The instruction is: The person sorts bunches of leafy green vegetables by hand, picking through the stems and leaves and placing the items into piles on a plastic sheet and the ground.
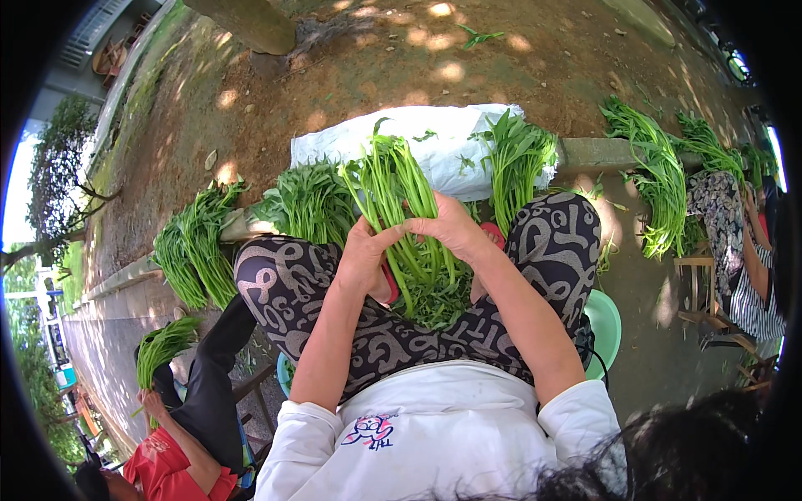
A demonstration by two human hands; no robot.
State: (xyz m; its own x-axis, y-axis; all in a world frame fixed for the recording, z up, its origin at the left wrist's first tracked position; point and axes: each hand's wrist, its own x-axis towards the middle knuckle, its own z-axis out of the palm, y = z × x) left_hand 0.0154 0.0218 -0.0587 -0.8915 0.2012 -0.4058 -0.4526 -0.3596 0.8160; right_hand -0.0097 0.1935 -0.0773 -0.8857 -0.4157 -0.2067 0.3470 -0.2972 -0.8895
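Note:
Between my knees, both hands are wrapped round a bunch of long green leafy vegetable stalks (388, 179). My left hand (365, 255) grips it from the left, my right hand (451, 225) from the right, and the thumbs meet across the front. Pale stalk ends point away from me, and the part inside my palms is hidden. Below the bunch lies a heap of loose green leaves (434, 309). Just past my left knee rests a pile of the same greens (309, 196); another bunch (514, 159) lies beyond my right knee.
A white woven sack (351, 138) lies over a low kerb (597, 154). More greens (196, 242) hang over the kerb at left, others (656, 179) at right. A pale green basin (603, 330) stands by my right hip. Co-workers sit on both sides; the left one's hand (152, 405) holds greens.

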